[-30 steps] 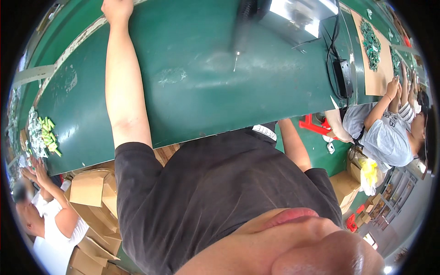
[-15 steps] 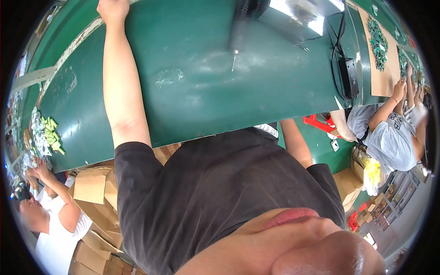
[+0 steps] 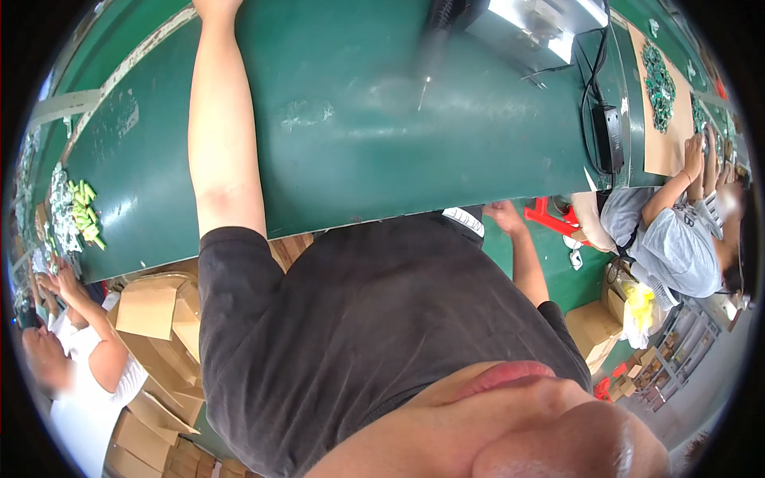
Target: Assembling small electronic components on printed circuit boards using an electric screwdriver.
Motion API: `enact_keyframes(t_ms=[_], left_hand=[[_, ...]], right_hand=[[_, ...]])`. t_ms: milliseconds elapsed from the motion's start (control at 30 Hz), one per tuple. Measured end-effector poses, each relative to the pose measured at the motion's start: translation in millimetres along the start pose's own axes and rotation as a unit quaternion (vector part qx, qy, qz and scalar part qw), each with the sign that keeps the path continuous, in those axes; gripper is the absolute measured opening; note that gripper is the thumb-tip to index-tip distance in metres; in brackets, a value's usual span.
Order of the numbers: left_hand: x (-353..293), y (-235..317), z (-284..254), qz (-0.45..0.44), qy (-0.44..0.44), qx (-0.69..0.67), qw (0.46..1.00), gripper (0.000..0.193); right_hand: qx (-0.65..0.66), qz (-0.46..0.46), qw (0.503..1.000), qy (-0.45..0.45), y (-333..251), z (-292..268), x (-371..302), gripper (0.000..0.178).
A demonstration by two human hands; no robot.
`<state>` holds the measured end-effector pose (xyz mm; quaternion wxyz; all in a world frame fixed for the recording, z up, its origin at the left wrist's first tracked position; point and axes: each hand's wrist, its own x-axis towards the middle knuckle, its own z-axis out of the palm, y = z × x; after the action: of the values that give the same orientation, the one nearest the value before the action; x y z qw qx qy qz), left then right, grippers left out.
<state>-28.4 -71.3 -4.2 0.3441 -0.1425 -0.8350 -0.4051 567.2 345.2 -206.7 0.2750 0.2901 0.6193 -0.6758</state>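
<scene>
My left arm stretches far across the green table (image 3: 358,159). My left hand (image 3: 215,6) sits at the picture's top edge, mostly cut off, so its fingers do not show. Down at my side, my right hand (image 3: 504,213) hangs just below the table's near edge; I see nothing in it, and its fingers are too small to read. My dark shirt (image 3: 374,334) and chin fill the lower half of the view.
A metal machine (image 3: 542,24) stands at the table's far side, with a black power adapter (image 3: 610,139) and cables to its right. Green parts lie on a cardboard sheet (image 3: 661,80) and in a pile at the left (image 3: 76,211). Co-workers sit at right (image 3: 669,239) and left (image 3: 72,382). Cardboard boxes (image 3: 151,319) are stacked below.
My left hand has slid farther up until it is nearly out of the picture. The view has shifted slightly; my right hand stays by the table edge.
</scene>
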Motion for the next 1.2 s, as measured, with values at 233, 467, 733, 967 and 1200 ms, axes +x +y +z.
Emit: enact_keyframes(t_ms=[233, 467, 733, 967, 1200], left_hand=[[-1, 12, 12, -0.004, -0.002, 0.022, 1.0, 0.017], [-1, 12, 14, 0.006, 0.014, 0.005, 1.0, 0.015], [-1, 14, 3, -0.022, 0.012, 0.024, 0.999, 0.015], [-1, 15, 3, -0.035, -0.016, 0.033, 0.999, 0.015], [0, 23, 19, -0.04, -0.009, 0.006, 0.999, 0.013]], right_hand=[[-0.369, -0.21, 0.846, 0.322, 68, 25, 27, 0.026], [-0.001, -0.277, 0.903, 0.329, 56, 26, 16, 0.038], [0.237, -0.023, 0.955, 0.178, 36, 51, 12, 0.04], [-0.248, -0.235, 0.887, 0.311, 31, 33, 34, 0.03], [-0.231, -0.296, 0.818, 0.436, 21, 46, 24, 0.019]])
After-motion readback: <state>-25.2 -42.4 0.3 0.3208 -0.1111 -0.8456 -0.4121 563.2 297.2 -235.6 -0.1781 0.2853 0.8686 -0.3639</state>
